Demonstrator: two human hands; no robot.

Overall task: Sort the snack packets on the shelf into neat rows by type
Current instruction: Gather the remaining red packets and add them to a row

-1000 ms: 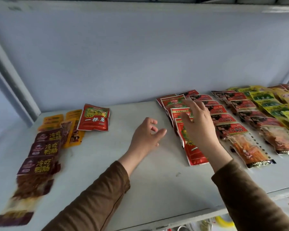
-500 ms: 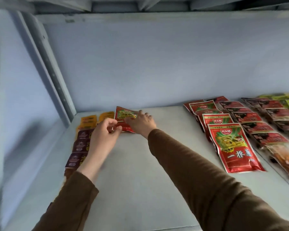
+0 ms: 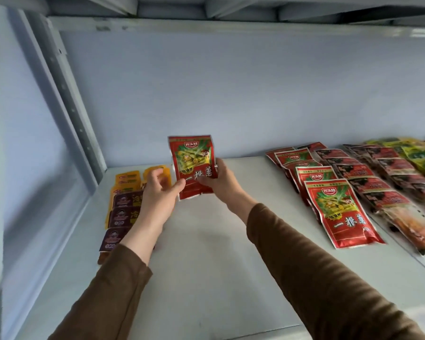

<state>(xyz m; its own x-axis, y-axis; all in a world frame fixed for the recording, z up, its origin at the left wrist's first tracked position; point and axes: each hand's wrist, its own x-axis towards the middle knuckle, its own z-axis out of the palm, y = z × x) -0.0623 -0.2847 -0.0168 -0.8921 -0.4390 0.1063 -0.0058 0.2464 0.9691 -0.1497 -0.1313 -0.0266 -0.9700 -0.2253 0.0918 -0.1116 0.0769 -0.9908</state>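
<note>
A red snack packet [image 3: 193, 163] with a green picture is lifted upright above the white shelf [image 3: 206, 253], near the back left. My right hand [image 3: 222, 182] grips its lower right side. My left hand [image 3: 158, 195] pinches its lower left edge with the thumb. To the right lies a row of matching red packets [image 3: 339, 212], overlapping toward the back wall. At the far left lie dark purple packets [image 3: 123, 214] and orange packets [image 3: 130, 179], partly hidden by my left hand.
Further rows fill the right side: dark red packets [image 3: 368, 185], and green-yellow packets [image 3: 422, 158] at the back right. A slanted metal upright [image 3: 69, 99] stands at the left. The back wall [image 3: 231, 94] is close behind, and an upper shelf edge [image 3: 231, 23] runs overhead.
The red packet lay flat at the back left with both hands reaching onto it; now both hands hold it raised upright off the shelf. A second ago my right hand was at the right row.
</note>
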